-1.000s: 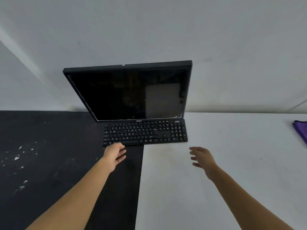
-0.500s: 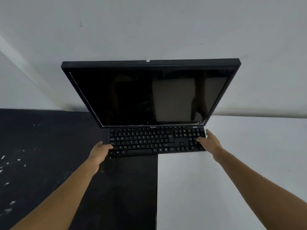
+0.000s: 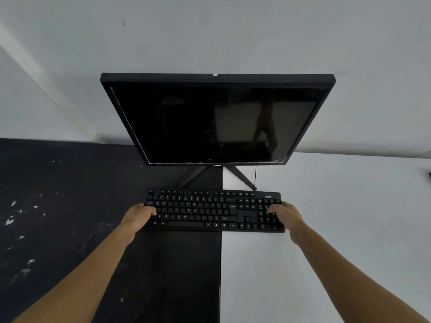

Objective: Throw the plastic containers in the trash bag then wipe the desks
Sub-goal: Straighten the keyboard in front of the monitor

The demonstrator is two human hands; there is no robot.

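Observation:
A black keyboard [image 3: 205,210] lies across the seam between a black desk [image 3: 70,229] and a white desk [image 3: 338,217]. My left hand [image 3: 137,216] grips the keyboard's left end, fingers curled over its edge. At the right end my right hand [image 3: 285,214] holds it, fingers curled over the number pad. No plastic container, trash bag or cloth shows in this view.
A black monitor [image 3: 217,122] on a two-legged stand [image 3: 217,177] stands just behind the keyboard, against the white wall, with a thin cable [image 3: 255,176] beside it. White specks dot the left part of the black desk. A small dark object [image 3: 429,177] peeks in at the right edge.
Both hands moved forward and took hold of the keyboard's ends, then drew it toward me, away from under the monitor. The stand now shows. The view has moved closer.

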